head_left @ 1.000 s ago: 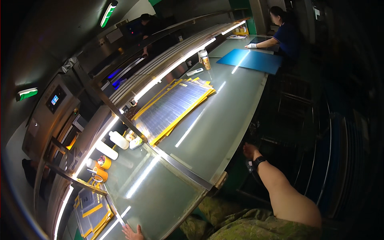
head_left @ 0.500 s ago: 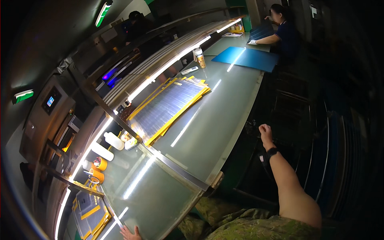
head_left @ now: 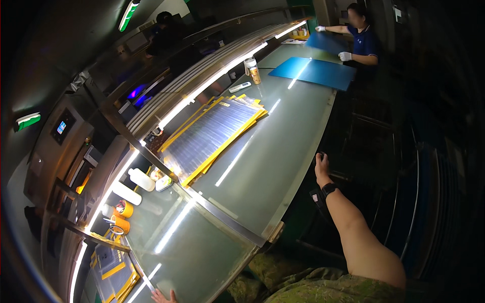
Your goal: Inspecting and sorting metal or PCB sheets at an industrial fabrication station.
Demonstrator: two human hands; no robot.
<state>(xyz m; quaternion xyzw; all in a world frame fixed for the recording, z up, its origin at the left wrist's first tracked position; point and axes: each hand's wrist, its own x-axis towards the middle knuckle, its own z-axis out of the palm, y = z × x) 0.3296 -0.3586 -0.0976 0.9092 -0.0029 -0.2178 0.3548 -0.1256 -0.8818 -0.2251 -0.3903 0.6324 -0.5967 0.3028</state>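
At the bottom edge, my left hand (head_left: pixel 164 296) rests with fingers apart on the glossy grey-green tabletop (head_left: pixel 202 262). Only part of that hand shows. My right hand (head_left: pixel 322 169), with a dark band on its wrist, is held out beside the table's right edge. Its fingers are curled, and a small dark spot shows at their tips; I cannot make out what it is. Nearest beyond my left hand lie clear sheets with yellow borders (head_left: pixel 121 290). A larger stack of yellow-edged film sheets (head_left: pixel 209 139) lies further up the table.
A blue panel (head_left: pixel 313 73) lies at the far end, where a gloved co-worker (head_left: pixel 362 43) holds another blue sheet (head_left: pixel 326 43). White bottles (head_left: pixel 141 179), orange tape rolls (head_left: pixel 120 223) and a drink bottle (head_left: pixel 254 74) line the left side. A metal strip (head_left: pixel 227 217) crosses the tabletop.
My right hand has moved left, closer to the table edge. My left hand stays almost still. The co-worker has turned and spread both arms, and the sheet they hold has changed angle.
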